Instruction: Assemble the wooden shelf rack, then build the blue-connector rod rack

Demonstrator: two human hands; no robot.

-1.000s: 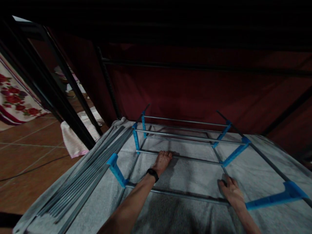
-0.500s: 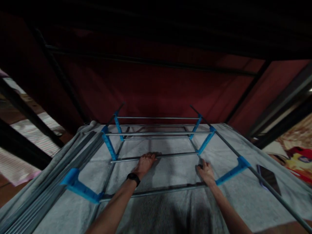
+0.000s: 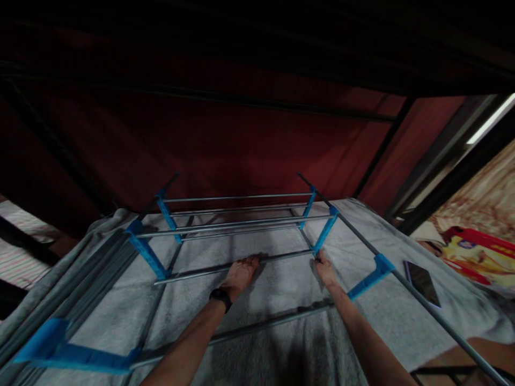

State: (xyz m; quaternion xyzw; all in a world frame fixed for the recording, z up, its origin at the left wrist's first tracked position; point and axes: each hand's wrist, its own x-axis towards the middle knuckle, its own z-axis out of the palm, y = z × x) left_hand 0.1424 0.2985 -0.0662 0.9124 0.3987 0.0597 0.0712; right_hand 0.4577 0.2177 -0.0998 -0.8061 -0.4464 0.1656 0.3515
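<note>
A rack frame of grey metal tubes and blue plastic brackets lies across a grey blanket. My left hand (image 3: 241, 272), with a black watch (image 3: 221, 298) on its wrist, is closed over the middle of a low crossbar (image 3: 286, 256). At that bar's right end, my right hand (image 3: 325, 269) has its fingers closed around the lower side tube (image 3: 303, 230), just below a blue bracket (image 3: 324, 234); its fingertips are partly hidden. Nearer to me, another crossbar (image 3: 277, 322) runs beneath both forearms, between the front left bracket (image 3: 86, 358) and front right bracket (image 3: 370, 277).
Several loose grey tubes (image 3: 102, 268) lie along the left side of the blanket (image 3: 402, 316). A phone (image 3: 422, 282) rests to the right of the frame. Beyond it is a red and yellow package (image 3: 478, 257). Dark bars and a red wall (image 3: 249, 150) stand behind.
My view has shifted, so the frame appears farther left and its front left bracket nearer. My right hand has moved up against the side tube by the bracket. My left hand stays on the crossbar.
</note>
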